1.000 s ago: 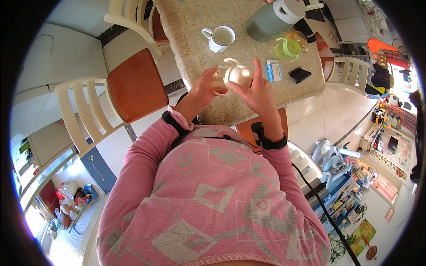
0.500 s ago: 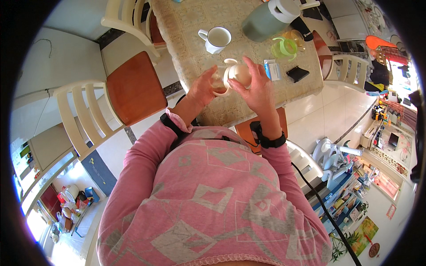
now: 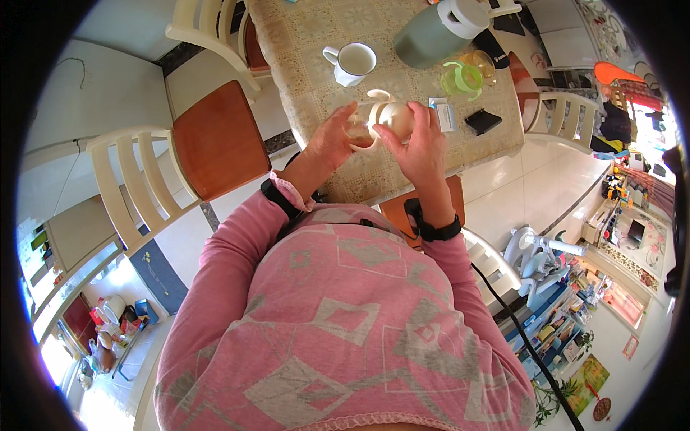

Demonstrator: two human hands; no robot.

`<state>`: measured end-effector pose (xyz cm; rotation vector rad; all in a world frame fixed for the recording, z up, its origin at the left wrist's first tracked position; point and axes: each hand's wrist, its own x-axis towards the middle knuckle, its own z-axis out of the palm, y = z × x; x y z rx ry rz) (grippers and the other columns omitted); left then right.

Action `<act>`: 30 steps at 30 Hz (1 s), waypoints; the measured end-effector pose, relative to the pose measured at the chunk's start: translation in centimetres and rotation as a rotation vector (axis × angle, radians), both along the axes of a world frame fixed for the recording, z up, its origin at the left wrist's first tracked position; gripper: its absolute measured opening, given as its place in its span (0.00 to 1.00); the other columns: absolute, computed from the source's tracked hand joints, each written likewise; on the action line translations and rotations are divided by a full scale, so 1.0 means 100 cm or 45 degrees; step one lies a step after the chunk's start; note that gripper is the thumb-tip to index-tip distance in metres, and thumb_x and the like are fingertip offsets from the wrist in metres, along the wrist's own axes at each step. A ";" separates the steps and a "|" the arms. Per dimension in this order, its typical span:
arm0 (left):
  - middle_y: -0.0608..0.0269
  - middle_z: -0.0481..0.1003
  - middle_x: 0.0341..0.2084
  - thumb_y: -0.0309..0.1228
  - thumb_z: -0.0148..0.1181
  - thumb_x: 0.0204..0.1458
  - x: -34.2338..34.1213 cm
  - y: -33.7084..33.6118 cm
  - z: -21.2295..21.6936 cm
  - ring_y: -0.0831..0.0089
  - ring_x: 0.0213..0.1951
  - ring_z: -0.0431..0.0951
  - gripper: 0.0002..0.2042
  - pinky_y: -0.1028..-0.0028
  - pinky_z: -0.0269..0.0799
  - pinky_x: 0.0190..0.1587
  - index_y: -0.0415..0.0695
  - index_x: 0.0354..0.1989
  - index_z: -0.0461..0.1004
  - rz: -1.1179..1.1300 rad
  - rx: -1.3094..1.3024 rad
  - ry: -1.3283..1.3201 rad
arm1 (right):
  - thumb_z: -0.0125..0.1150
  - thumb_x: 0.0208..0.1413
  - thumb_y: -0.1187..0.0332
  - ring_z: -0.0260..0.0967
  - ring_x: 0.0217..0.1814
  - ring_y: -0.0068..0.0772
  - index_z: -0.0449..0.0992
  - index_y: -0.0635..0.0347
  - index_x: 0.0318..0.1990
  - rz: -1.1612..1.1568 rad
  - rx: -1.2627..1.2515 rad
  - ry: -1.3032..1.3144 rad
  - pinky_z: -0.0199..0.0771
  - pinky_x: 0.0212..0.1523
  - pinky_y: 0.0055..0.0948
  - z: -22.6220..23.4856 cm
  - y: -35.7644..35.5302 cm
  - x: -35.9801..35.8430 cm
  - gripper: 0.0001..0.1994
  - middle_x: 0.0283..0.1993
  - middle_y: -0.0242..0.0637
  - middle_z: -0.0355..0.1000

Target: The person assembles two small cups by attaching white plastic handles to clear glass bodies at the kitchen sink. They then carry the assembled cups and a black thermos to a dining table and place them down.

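A baby bottle (image 3: 359,123) with a see-through body and two cream handles lies sideways in the air above the near edge of the table. My left hand (image 3: 332,141) is closed round the base end of its body. On the other end sits a rounded cream cap (image 3: 393,119). My right hand (image 3: 422,147) grips this cap, the thumb on the near side and the fingers over the far right side. Part of the bottle's base is hidden behind my left fingers.
Beyond the bottle stand a white mug (image 3: 354,63) and a big grey-green jug (image 3: 437,34). To the right are a green-handled cup (image 3: 461,79), a small white-and-blue box (image 3: 443,115) and a black flat object (image 3: 483,121). A chair (image 3: 219,144) stands left of the table (image 3: 305,79).
My right hand's fingers have closed in on the cap, and the hand has shifted slightly right. The bottle has moved a little to the right, still held by my left hand.
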<state>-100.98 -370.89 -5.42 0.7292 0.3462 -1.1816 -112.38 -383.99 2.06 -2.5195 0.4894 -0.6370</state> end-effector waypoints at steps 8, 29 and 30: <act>0.54 0.70 0.41 0.47 0.60 0.59 -0.005 -0.001 0.005 0.58 0.37 0.77 0.27 0.60 0.77 0.35 0.44 0.59 0.62 0.022 0.045 -0.184 | 0.66 0.51 0.43 0.76 0.35 0.56 0.69 0.62 0.50 -0.186 -0.084 0.269 0.75 0.32 0.46 -0.005 -0.002 0.003 0.32 0.37 0.50 0.75; 0.54 0.71 0.42 0.46 0.60 0.58 -0.001 0.000 0.006 0.60 0.39 0.78 0.27 0.60 0.79 0.38 0.42 0.59 0.64 -0.057 -0.023 -0.320 | 0.66 0.54 0.48 0.78 0.38 0.54 0.68 0.63 0.59 -0.114 0.154 -0.062 0.76 0.37 0.46 0.009 -0.011 -0.006 0.33 0.39 0.53 0.77; 0.54 0.71 0.42 0.47 0.60 0.58 -0.002 0.000 0.007 0.59 0.39 0.77 0.27 0.60 0.79 0.38 0.42 0.59 0.64 -0.062 -0.016 -0.302 | 0.65 0.54 0.47 0.78 0.38 0.54 0.68 0.63 0.59 -0.158 0.108 0.021 0.76 0.37 0.46 0.008 -0.010 -0.003 0.33 0.39 0.53 0.78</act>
